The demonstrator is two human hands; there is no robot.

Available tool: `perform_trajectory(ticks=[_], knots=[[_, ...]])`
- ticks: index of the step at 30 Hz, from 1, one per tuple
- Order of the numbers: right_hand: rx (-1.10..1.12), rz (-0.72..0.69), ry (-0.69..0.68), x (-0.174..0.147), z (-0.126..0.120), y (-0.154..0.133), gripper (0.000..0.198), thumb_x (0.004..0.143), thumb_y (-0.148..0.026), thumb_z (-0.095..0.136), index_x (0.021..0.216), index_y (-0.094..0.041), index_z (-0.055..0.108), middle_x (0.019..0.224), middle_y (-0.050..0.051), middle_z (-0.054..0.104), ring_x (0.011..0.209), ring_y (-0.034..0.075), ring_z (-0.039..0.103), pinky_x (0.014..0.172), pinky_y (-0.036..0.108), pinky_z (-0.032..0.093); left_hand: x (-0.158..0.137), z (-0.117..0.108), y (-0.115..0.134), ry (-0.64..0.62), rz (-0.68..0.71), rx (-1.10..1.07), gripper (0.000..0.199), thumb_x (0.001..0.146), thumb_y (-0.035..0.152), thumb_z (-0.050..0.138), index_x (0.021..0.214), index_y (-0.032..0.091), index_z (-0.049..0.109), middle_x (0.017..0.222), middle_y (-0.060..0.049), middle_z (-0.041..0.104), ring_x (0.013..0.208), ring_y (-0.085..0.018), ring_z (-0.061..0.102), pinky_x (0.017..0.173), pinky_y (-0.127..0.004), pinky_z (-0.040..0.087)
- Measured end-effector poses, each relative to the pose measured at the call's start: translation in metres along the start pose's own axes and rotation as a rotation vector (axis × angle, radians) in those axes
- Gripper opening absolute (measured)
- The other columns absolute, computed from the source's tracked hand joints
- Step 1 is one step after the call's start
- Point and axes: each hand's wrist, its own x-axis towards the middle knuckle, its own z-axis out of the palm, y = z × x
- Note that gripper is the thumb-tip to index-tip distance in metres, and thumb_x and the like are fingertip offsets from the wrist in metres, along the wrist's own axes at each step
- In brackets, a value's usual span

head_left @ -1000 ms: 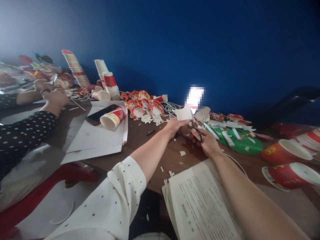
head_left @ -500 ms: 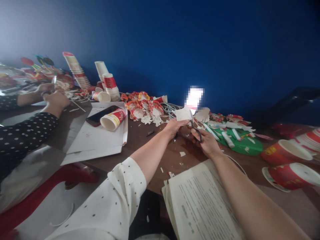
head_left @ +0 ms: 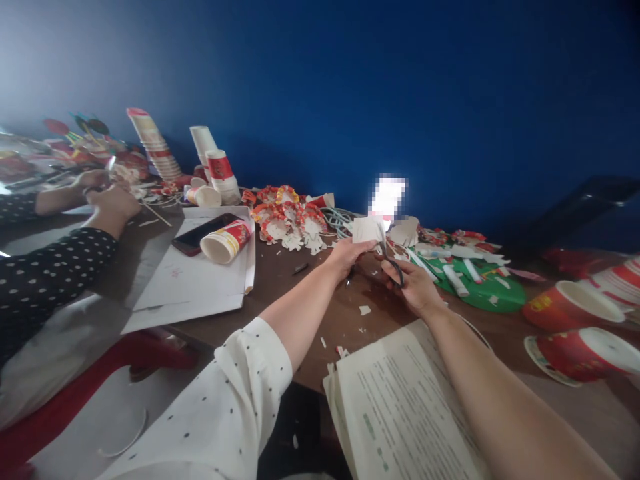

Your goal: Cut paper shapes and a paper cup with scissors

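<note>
My left hand [head_left: 349, 256] is closed on a white piece of paper [head_left: 366, 230], held up over the brown table. Dark-handled scissors [head_left: 393, 267] are in my right hand [head_left: 414, 285], fingers wrapped round the handles. The blades point up and lie against the right edge of the paper; how far apart they are is hard to make out. Small white paper scraps [head_left: 365, 310] lie on the table below my hands. Beneath my right forearm are printed sheets [head_left: 400, 393].
Cut red-and-white paper-cup pieces [head_left: 290, 217] are heaped left of my hands. A green disc [head_left: 493, 293] with paper rolls and red paper cups [head_left: 575, 301] lie right. Farther left are a phone [head_left: 200, 233], a tipped cup [head_left: 223, 243], cup stacks [head_left: 155, 147] and a co-worker's hands [head_left: 107, 200].
The view has shifted very slightly. Both hands keep almost the same place, with the paper and scissors still held together.
</note>
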Motion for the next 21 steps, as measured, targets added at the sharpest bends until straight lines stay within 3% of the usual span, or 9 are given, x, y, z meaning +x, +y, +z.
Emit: perform_trajectory(ticks=[21], knots=[[-0.109, 0.009, 0.004, -0.003, -0.001, -0.007, 0.057, 0.069, -0.057, 0.074, 0.110, -0.018, 0.074, 0.059, -0.002, 0.054, 0.052, 0.012, 0.048, 0.044, 0.024, 0.029, 0.003, -0.002, -0.002, 0.039, 0.007, 0.010, 0.028, 0.062, 0.027, 0.082, 0.083, 0.014, 0.069, 0.066, -0.002, 0.067, 0.058, -0.011, 0.056, 0.061, -0.025, 0.044]])
